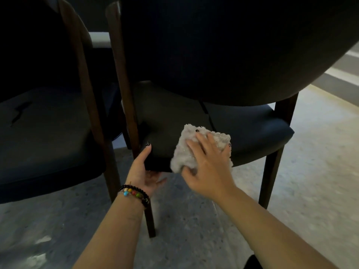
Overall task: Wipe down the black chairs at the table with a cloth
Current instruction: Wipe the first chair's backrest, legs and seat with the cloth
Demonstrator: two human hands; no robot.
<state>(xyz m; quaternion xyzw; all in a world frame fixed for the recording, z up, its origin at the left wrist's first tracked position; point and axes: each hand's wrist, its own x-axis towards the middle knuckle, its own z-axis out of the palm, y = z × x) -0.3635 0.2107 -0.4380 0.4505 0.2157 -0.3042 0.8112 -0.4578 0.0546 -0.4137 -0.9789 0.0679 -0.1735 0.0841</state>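
Note:
A black chair with dark wooden legs fills the middle and right, seen from behind its curved backrest. My right hand presses a fluffy light grey cloth flat against the rear edge of its seat, fingers spread over the cloth. My left hand, with beaded bracelets at the wrist, grips the seat's rear left corner, thumb on top and fingers underneath. A second black chair stands to the left, its seat cushion facing me.
A pale tabletop edge shows between the two backrests. The floor is light speckled stone, with bare room to the right of the chair and in front of me.

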